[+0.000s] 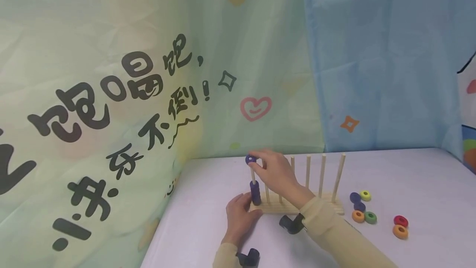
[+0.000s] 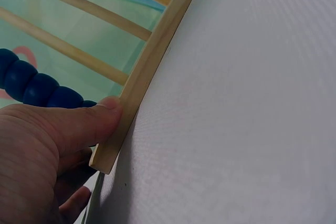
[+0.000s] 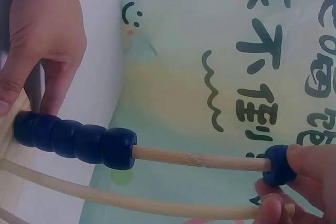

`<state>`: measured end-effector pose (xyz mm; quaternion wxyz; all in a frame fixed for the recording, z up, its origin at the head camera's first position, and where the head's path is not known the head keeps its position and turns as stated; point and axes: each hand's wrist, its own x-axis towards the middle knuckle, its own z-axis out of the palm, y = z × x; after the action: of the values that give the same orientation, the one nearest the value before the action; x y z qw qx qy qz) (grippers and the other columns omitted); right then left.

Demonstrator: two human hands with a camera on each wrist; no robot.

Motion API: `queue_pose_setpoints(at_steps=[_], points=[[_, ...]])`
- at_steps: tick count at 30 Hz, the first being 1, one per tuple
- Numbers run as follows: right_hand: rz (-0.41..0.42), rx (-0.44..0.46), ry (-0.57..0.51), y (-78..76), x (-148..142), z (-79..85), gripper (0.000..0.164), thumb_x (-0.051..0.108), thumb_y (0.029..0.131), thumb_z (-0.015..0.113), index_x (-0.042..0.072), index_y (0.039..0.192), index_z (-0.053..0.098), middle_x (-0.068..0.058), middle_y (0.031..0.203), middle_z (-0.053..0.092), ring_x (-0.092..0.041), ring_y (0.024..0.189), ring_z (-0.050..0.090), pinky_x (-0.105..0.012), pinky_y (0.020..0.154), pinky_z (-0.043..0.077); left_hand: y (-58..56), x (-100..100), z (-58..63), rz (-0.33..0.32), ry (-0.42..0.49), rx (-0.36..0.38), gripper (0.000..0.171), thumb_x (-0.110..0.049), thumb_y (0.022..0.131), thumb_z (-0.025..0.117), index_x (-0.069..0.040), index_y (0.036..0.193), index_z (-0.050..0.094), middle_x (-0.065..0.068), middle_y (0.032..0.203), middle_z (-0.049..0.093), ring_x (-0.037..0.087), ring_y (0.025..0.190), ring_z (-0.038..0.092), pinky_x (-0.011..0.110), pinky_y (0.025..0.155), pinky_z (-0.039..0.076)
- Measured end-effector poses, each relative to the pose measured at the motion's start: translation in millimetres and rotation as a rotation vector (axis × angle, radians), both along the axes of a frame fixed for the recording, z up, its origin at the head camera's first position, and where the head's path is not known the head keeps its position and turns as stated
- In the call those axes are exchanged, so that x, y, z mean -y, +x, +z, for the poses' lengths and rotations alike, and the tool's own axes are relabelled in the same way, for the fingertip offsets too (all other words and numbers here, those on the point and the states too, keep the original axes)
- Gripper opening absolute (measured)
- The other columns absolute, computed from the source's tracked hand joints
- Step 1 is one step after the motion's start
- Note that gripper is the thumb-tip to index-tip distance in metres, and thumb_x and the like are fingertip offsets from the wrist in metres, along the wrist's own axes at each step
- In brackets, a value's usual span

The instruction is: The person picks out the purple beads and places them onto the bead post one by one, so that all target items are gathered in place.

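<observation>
A wooden peg stand with a row of upright pegs sits on the table. My left hand grips the left end of its base, the thumb on the front edge in the left wrist view. Several dark blue beads are stacked at the bottom of the leftmost peg. At that peg's top, my right hand pinches another blue bead between thumb and fingers. The peg's end meets this bead; how far it reaches into the hole is hidden.
Right of the stand lie loose blue beads, a yellow bead, a green bead and an orange bead. Farther right, a red bead touches another orange bead. A printed curtain hangs behind the table.
</observation>
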<state>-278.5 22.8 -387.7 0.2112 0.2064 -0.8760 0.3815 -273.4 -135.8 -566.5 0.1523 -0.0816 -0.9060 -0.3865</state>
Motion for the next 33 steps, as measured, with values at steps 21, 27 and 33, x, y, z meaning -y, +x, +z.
queue_pose_setpoints(at_steps=[21, 27, 33], points=[[-0.022, 0.053, -0.029, 0.6, 2.1, -7.1, 0.030, 0.025, 0.085, 0.074, 0.011, 0.112, 0.071, 0.003, 0.098, 0.071, -0.006, 0.060, 0.049, -0.025, 0.054, 0.042, -1.4, -1.9, -1.4, 0.021, -0.003, 0.030, 0.054, -0.027, 0.070, 0.083, -0.021, 0.121, 0.069, -0.002, 0.121, 0.069, 0.028, 0.123, 0.054, 0.057, 0.108, 0.031], [-0.033, 0.066, -0.037, 0.7, 3.0, -9.3, 0.031, 0.026, 0.085, 0.074, 0.011, 0.112, 0.070, 0.002, 0.099, 0.072, -0.006, 0.060, 0.050, -0.026, 0.054, 0.042, 0.1, -2.5, 2.3, 0.023, 0.008, 0.031, 0.054, -0.026, 0.070, 0.082, -0.021, 0.122, 0.069, -0.001, 0.121, 0.069, 0.028, 0.124, 0.053, 0.056, 0.109, 0.030], [-0.039, 0.064, -0.059, 0.5, 3.1, -11.3, 0.033, 0.026, 0.085, 0.074, 0.011, 0.114, 0.070, 0.000, 0.106, 0.071, -0.006, 0.061, 0.050, -0.026, 0.056, 0.043, -0.9, -1.8, 2.0, 0.023, 0.007, 0.024, 0.055, -0.028, 0.070, 0.083, -0.020, 0.122, 0.069, -0.002, 0.121, 0.069, 0.028, 0.123, 0.053, 0.056, 0.109, 0.030]])
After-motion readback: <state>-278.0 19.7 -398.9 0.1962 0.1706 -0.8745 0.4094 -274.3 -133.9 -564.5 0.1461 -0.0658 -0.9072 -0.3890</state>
